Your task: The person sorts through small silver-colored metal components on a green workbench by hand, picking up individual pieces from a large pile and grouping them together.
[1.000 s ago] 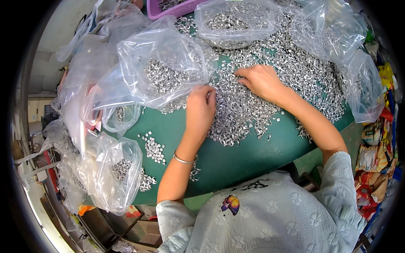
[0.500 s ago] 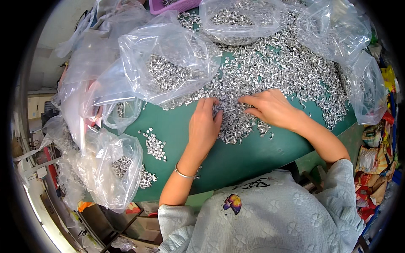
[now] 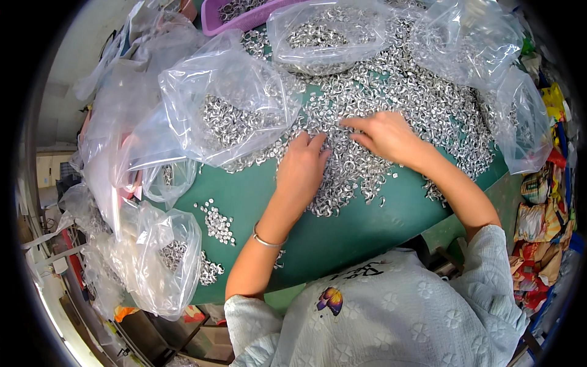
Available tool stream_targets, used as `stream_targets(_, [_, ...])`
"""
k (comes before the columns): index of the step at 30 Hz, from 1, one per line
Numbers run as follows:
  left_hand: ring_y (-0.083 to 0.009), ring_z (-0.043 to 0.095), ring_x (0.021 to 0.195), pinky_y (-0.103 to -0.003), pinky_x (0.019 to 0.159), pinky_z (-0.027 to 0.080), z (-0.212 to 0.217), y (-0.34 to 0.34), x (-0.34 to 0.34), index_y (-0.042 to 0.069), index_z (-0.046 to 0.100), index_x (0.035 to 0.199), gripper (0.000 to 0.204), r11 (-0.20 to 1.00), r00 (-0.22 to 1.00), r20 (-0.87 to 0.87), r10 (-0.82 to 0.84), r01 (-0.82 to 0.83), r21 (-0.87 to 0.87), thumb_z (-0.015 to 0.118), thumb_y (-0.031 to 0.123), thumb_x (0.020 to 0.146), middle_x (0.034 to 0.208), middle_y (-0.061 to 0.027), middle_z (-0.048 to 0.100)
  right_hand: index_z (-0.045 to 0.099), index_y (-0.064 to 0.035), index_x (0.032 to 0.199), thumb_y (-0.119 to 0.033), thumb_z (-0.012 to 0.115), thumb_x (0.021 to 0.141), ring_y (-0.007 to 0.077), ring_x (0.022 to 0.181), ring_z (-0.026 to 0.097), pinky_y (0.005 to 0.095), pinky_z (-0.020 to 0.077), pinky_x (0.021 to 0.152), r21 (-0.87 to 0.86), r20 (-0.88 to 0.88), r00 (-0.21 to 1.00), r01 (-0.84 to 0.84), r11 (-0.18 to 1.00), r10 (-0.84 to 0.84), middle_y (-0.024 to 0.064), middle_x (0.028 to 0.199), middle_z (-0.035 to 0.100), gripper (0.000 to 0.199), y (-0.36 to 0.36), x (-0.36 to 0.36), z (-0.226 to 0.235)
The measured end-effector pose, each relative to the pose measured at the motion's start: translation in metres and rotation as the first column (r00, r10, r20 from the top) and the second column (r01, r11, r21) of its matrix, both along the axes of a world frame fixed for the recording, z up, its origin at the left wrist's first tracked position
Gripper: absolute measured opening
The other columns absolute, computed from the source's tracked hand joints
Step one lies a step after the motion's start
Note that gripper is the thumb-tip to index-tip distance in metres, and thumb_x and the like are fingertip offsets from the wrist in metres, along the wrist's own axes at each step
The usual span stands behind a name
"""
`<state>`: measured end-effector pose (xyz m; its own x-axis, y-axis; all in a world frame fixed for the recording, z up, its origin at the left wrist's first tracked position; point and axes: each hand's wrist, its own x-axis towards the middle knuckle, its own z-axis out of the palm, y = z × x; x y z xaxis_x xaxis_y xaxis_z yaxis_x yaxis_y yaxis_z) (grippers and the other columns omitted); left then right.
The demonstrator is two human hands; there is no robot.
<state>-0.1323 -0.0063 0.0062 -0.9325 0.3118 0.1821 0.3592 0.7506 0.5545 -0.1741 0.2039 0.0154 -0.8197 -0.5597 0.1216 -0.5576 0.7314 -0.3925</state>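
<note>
One large heap of small silver metal rings (image 3: 391, 110) covered the far half of the green tabletop (image 3: 361, 232). The left hand (image 3: 304, 171) lay flat and released on its near edge; the right hand (image 3: 385, 136) pinched at rings, grip unclear. A smaller pile (image 3: 215, 221) sat apart. Several clear plastic bags (image 3: 232, 113) and one purple tray (image 3: 244, 18) surrounded them.

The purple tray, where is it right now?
In the head view the purple tray sits at the far top edge of the green table, left of centre, partly hidden behind clear plastic bags and holding small silver parts.
</note>
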Motion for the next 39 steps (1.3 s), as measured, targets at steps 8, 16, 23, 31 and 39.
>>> stream_targets(8, [-0.0341, 0.055, 0.077, -0.041, 0.067, 0.045, 0.015, -0.012, 0.022, 0.001, 0.061, 0.110, 0.026, 0.995, 0.981, 0.163, -0.100, 0.098, 0.023, 0.061, 0.003, 0.084, 0.084, -0.0171, 0.054, 0.066, -0.0154, 0.107, -0.018, 0.061, 0.084, 0.0319, 0.057, 0.061, 0.0438, 0.0491, 0.055, -0.011, 0.234, 0.970, -0.072, 0.997, 0.073, 0.0133, 0.065, 0.063, 0.023, 0.031, 0.046, 0.022])
stream_targets(16, [-0.0312, 0.053, 0.076, -0.040, 0.069, 0.044, 0.003, 0.021, -0.006, 0.002, 0.058, 0.119, 0.038, 0.993, 0.993, -0.013, -0.121, 0.121, -0.012, 0.066, 0.007, 0.083, 0.084, -0.0159, 0.051, 0.069, -0.0123, 0.097, -0.018, 0.066, 0.083, 0.0319, 0.060, 0.062, 0.0406, 0.0492, 0.059, -0.028, 0.103, 0.892, 0.445, 0.895, -0.440, 0.0135, 0.062, 0.062, 0.016, 0.057, 0.005, 0.025])
stream_targets(23, [-0.0308, 0.051, 0.077, -0.040, 0.069, 0.044, 0.012, 0.022, 0.015, -0.001, 0.059, 0.114, 0.034, 0.984, 0.984, -0.021, -0.176, 0.175, -0.037, 0.064, 0.003, 0.082, 0.082, -0.0148, 0.048, 0.065, -0.0095, 0.090, -0.018, 0.064, 0.082, 0.0303, 0.063, 0.064, 0.0407, 0.0509, 0.058, -0.007, -0.056, 0.984, 0.166, 0.986, -0.166, 0.0092, 0.071, 0.066, 0.012, 0.051, 0.016, 0.007])
stream_targets(31, [-0.0352, 0.055, 0.076, -0.043, 0.067, 0.045, 0.007, 0.036, -0.005, -0.002, 0.061, 0.105, 0.023, 0.992, 0.994, -0.036, -0.107, 0.109, 0.058, 0.064, 0.004, 0.083, 0.084, -0.0176, 0.052, 0.056, -0.0041, 0.080, -0.025, 0.064, 0.084, 0.0285, 0.060, 0.064, 0.0402, 0.0478, 0.049, 0.288, -0.162, 0.985, 0.108, 0.952, -0.063, 0.0103, 0.065, 0.062, 0.023, 0.027, 0.011, -0.001])
stream_targets(39, [-0.0348, 0.056, 0.073, -0.042, 0.066, 0.045, 0.009, 0.043, -0.006, -0.001, 0.062, 0.105, 0.023, 0.989, 0.995, 0.011, -0.097, 0.095, 0.114, 0.064, 0.005, 0.083, 0.083, -0.0175, 0.055, 0.058, -0.0041, 0.078, -0.024, 0.063, 0.084, 0.0301, 0.063, 0.065, 0.0408, 0.0484, 0.052, 0.332, -0.104, 0.994, 0.056, 0.942, -0.022, 0.0111, 0.070, 0.065, 0.021, 0.030, 0.006, 0.005])
